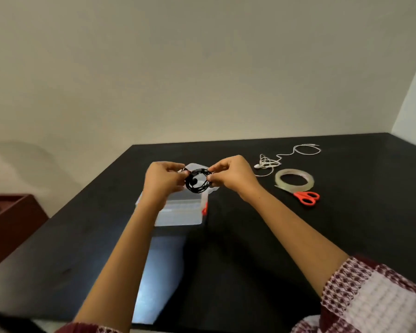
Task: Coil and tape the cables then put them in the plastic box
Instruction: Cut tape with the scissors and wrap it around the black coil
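A small coil of black cable is held in the air between both hands, just above the clear plastic box. My left hand pinches the coil's left side and my right hand pinches its right side. The box stands on the black table, its lid open at the back. A loose white cable lies tangled on the table to the right. Nearer to me than the white cable sit a roll of clear tape and red-handled scissors.
A dark red wooden piece of furniture stands left of the table, lower down. A pale wall runs behind the table's far edge. A bright reflection lies on the tabletop between my forearms.
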